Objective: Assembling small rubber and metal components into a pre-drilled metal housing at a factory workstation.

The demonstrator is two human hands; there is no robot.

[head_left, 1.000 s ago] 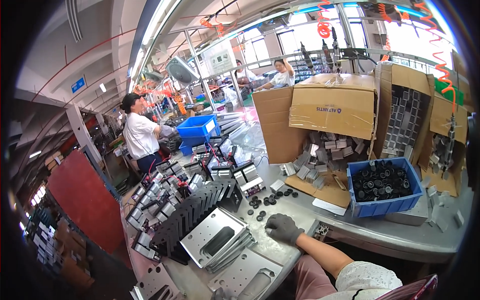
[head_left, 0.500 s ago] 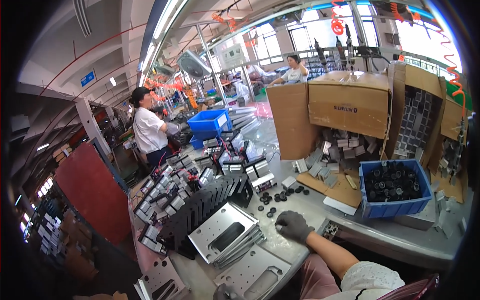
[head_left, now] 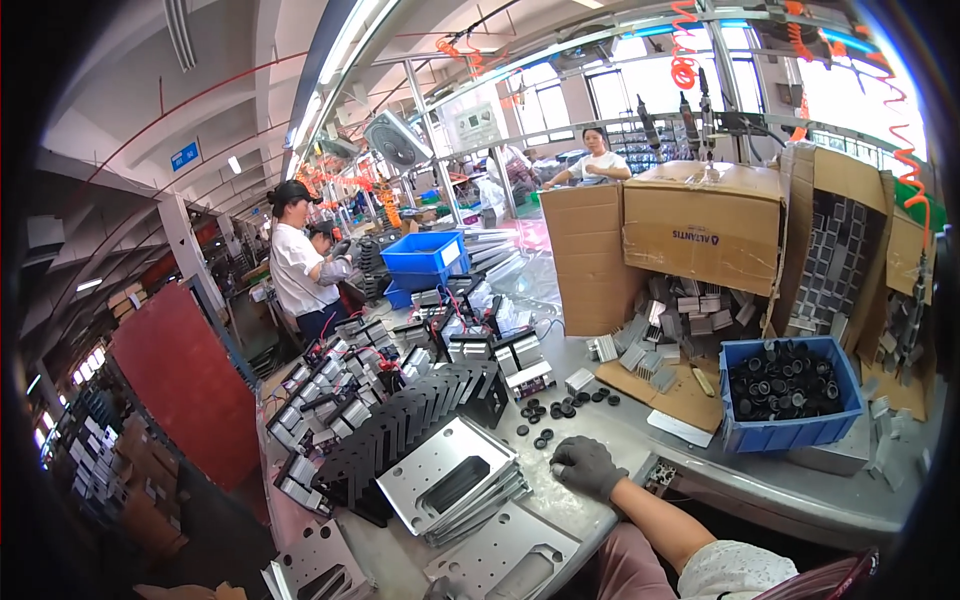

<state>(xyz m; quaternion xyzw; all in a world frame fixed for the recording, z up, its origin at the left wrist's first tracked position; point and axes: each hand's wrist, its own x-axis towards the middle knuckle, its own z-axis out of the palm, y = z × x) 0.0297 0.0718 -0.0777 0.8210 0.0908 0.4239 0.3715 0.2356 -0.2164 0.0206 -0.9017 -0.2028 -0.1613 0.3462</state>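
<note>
My right hand [head_left: 588, 466], in a dark grey glove, rests on the metal bench top with its fingers curled under. Whatever they may hold is hidden. Just beyond it lie several loose black round caps [head_left: 569, 408]. At the lower edge shows a small part of my left hand [head_left: 446, 588], also gloved, by the near edge of a flat silver metal plate [head_left: 505, 556] with holes and a cut-out; most of its fingers are out of the picture. Between and beyond my hands sits a stack of similar plates [head_left: 425, 490].
Black brackets [head_left: 410, 425] stand in a row beyond the stack, with wired heatsink assemblies [head_left: 345, 390] behind. To the right are a blue bin [head_left: 790, 432] of black caps, loose finned metal pieces [head_left: 650, 345] and a cardboard box [head_left: 700, 225]. Co-workers [head_left: 298, 255] stand further off.
The view has shifted slightly. Both my hands stay about where they were. The co-worker at the back has lowered a raised arm, and the one at left has turned slightly.
</note>
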